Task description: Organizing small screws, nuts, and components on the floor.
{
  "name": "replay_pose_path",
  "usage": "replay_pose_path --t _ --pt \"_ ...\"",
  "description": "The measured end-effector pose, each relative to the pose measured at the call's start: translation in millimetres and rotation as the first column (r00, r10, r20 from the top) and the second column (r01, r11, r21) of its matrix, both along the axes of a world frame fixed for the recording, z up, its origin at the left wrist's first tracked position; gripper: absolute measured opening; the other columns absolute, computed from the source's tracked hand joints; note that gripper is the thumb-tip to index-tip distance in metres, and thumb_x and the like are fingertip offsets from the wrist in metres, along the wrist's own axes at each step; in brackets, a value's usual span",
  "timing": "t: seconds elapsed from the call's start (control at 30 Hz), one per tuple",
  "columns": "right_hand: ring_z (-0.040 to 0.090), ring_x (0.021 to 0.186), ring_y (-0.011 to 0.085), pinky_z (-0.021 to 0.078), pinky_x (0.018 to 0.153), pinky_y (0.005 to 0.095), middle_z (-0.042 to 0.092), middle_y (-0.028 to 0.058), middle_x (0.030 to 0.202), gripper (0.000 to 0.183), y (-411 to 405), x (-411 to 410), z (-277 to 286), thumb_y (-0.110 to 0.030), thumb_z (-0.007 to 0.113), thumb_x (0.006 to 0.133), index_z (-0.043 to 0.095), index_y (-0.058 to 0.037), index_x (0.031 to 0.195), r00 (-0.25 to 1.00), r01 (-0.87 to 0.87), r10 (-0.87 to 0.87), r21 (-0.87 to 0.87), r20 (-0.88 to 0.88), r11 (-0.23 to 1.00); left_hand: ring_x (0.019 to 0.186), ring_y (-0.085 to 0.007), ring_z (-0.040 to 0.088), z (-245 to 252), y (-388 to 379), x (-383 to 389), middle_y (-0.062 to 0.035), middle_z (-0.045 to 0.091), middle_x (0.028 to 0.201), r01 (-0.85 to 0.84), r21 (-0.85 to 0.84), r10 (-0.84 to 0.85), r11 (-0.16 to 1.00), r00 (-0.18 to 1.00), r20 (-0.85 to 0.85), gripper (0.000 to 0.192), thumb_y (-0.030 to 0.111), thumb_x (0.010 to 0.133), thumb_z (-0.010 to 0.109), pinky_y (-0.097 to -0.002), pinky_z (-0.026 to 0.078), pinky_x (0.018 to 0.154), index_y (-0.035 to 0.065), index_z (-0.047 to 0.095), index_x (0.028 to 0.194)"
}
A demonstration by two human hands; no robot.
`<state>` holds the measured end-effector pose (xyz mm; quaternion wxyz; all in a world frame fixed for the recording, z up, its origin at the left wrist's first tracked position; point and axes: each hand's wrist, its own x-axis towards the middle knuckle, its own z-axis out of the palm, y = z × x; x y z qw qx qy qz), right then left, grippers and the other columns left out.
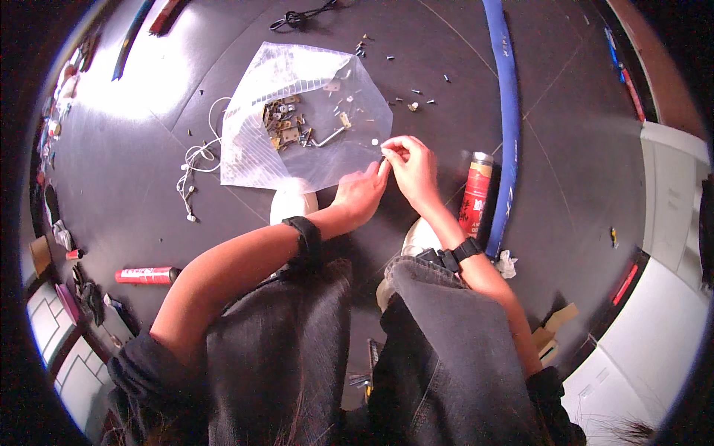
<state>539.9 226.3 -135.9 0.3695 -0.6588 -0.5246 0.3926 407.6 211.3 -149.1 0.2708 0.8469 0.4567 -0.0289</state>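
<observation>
A translucent plastic bag (pixel 329 167) lies spread on the dark tiled floor, bearing a pile of screws and metal brackets (pixel 287 120) and a bent hex key (pixel 330 137). At its right edge my left hand (pixel 361 192) reaches with extended fingers, close to the fingertips of my right hand (pixel 411 167). The right thumb and index finger are pinched together; whether a small part is between them cannot be told. A small white disc (pixel 375 142) lies just left of these fingertips. Loose screws (pixel 416 91) are scattered beyond the bag.
White wired earphones (pixel 192 159) lie left of the bag. On the right are a red canister (pixel 477 189) and a long blue strip (pixel 509 122). Another red canister (pixel 146 275) lies at left, and a black cable (pixel 295 19) at the top. White cabinets (pixel 669 195) border the right side.
</observation>
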Motion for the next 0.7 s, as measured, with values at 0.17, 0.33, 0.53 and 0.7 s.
replay_pose_path --t 0.17,0.33,0.53,0.7 --pt "0.064 0.073 0.0170 0.0500 0.066 0.0284 0.064 0.0080 0.082 0.007 23 -31 31 -0.005 0.067 0.078 0.066 -0.0030 0.084 0.989 -0.087 0.089 0.023 -0.116 0.996 0.070 -0.0321 0.063 -11 -1 -6 -0.0162 0.054 0.093 0.006 -0.027 -0.005 1.000 1.000 0.026 0.029 0.004 0.078 0.052 -0.0432 0.051 0.057 0.0015 0.047 0.107" --pt "0.062 0.072 0.0148 0.0493 0.065 0.0268 0.064 0.0064 0.082 0.013 30 -37 30 -0.004 0.067 0.078 0.066 -0.0042 0.091 0.984 -0.110 0.123 0.109 -0.125 0.988 0.070 -0.0326 0.063 -8 0 -10 -0.0177 0.053 0.095 0.022 0.025 -0.024 0.999 0.997 0.076 0.026 0.004 0.078 0.052 -0.0437 0.051 0.057 0.0009 0.049 0.104" --pt "0.059 0.069 0.0103 0.0485 0.064 0.0242 0.062 0.0029 0.079 0.019 19 -14 13 -0.003 0.067 0.077 0.065 -0.0059 0.096 0.982 0.003 -0.001 0.013 -0.188 1.000 0.076 -0.0326 0.063 3 5 -5 -0.0175 0.058 0.093 0.001 -0.002 -0.001 1.000 1.000 -0.007 0.031 0.005 0.077 0.053 -0.0436 0.051 0.063 0.0016 0.049 0.108" --pt "0.059 0.068 0.0094 0.0485 0.063 0.0234 0.064 0.0020 0.078 0.017 7 1 -3 -0.004 0.067 0.078 0.065 -0.0068 0.095 0.986 0.094 -0.093 -0.004 -0.140 0.996 0.077 -0.0299 0.063 -3 6 -6 -0.0150 0.058 0.094 -0.014 0.194 0.019 0.981 1.000 -0.023 0.028 0.004 0.079 0.050 -0.0403 0.051 0.059 0.0026 0.049 0.107"
